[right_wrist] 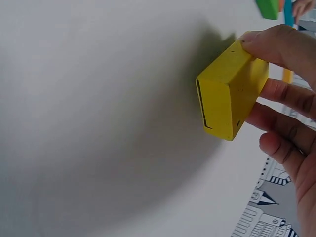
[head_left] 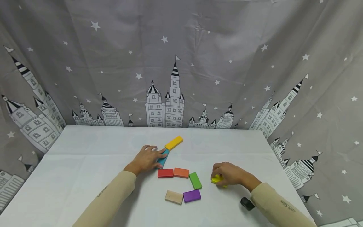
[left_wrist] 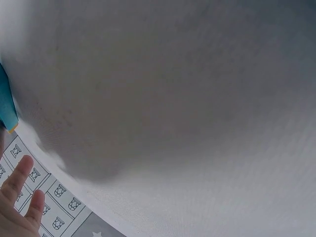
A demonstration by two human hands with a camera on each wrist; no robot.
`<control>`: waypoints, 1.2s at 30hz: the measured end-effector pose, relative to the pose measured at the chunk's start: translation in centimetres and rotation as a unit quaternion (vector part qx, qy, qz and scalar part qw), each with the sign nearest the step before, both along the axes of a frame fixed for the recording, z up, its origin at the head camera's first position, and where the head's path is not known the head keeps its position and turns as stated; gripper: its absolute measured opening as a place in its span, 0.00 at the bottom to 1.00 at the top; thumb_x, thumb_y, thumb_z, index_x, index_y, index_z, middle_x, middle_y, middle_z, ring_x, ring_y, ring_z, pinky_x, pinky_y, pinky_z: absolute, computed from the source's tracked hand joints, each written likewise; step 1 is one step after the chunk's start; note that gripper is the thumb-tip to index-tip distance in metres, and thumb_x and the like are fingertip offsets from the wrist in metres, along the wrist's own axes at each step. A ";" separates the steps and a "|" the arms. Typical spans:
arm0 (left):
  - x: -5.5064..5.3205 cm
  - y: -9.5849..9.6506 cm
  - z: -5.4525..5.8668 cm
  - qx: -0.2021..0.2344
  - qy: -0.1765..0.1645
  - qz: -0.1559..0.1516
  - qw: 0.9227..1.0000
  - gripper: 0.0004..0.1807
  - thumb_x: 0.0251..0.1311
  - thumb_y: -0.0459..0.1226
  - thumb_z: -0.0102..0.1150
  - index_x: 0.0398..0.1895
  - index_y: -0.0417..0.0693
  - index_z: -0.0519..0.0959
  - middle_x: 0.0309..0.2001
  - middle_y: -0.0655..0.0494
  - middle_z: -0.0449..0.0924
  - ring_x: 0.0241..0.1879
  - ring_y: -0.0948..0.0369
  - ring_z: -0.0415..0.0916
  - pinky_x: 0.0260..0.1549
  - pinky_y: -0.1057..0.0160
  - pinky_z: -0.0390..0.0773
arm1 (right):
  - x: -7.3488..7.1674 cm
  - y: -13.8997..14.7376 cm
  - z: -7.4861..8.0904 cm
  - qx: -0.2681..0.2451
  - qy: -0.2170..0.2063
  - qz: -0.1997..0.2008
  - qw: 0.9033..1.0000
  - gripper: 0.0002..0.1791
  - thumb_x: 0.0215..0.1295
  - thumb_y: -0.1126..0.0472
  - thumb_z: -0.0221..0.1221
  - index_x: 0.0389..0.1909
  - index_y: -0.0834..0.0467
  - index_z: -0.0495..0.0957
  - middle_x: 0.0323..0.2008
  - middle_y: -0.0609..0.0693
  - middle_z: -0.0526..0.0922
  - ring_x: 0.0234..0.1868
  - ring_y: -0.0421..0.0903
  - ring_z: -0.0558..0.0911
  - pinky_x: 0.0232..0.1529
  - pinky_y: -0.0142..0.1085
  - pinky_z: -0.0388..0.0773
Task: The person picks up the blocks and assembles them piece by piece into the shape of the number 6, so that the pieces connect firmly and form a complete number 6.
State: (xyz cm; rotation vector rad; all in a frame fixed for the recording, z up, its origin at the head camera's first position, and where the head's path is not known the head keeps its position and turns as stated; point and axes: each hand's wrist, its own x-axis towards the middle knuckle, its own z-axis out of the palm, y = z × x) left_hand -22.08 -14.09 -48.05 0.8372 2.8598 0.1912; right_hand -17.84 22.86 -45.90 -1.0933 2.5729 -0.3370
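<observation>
My left hand (head_left: pixel 146 158) holds a blue block (head_left: pixel 163 159) between thumb and fingers. That blue block (left_wrist: pixel 7 101) shows at the edge of the left wrist view, where two fingers of the left hand (left_wrist: pixel 17 207) are extended. An orange-yellow block (head_left: pixel 174 143) lies at the blue block's far end, and a red block (head_left: pixel 165 173) close to its near end. On the right, my right hand (head_left: pixel 229 173) pinches a bright yellow block (head_left: pixel 217 179). In the right wrist view this yellow block (right_wrist: pixel 232 89) is tilted, with the thumb on its upper edge and fingers behind.
An orange block (head_left: pixel 181 172), a green block (head_left: pixel 195 180), a purple block (head_left: pixel 192 196) and a plain wooden block (head_left: pixel 174 197) continue a curved row on the white table (head_left: pixel 93 157). A small black object (head_left: pixel 247 203) shows beside the right sleeve. A grey castle-print curtain (head_left: pixel 119 47) hangs behind.
</observation>
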 end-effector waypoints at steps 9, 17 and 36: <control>-0.1 0.2 0.0 -0.009 0.001 -0.003 1.000 0.33 0.55 0.53 0.64 0.66 0.59 0.72 0.69 0.57 0.66 0.66 0.45 0.61 0.64 0.40 0.57 | 0.1 -1.8 1.5 -0.037 -0.004 -0.009 0.999 0.12 0.57 0.58 0.68 0.42 0.55 0.85 0.36 0.41 0.77 0.31 0.39 0.75 0.33 0.27 0.74; -0.2 0.3 -0.1 -0.013 -0.005 0.003 1.000 0.33 0.55 0.53 0.64 0.66 0.59 0.71 0.69 0.57 0.67 0.66 0.45 0.61 0.64 0.39 0.57 | 0.0 -4.7 2.2 -0.062 -0.023 -0.003 0.998 0.11 0.58 0.58 0.67 0.41 0.55 0.84 0.41 0.43 0.79 0.32 0.39 0.76 0.34 0.26 0.75; -0.1 0.1 -0.1 -0.006 -0.006 0.001 1.000 0.34 0.54 0.53 0.64 0.65 0.59 0.72 0.69 0.56 0.66 0.66 0.44 0.61 0.64 0.39 0.56 | -0.4 -12.7 2.2 -0.050 -0.009 0.080 0.995 0.14 0.57 0.56 0.68 0.44 0.53 0.85 0.42 0.41 0.81 0.39 0.34 0.75 0.44 0.22 0.73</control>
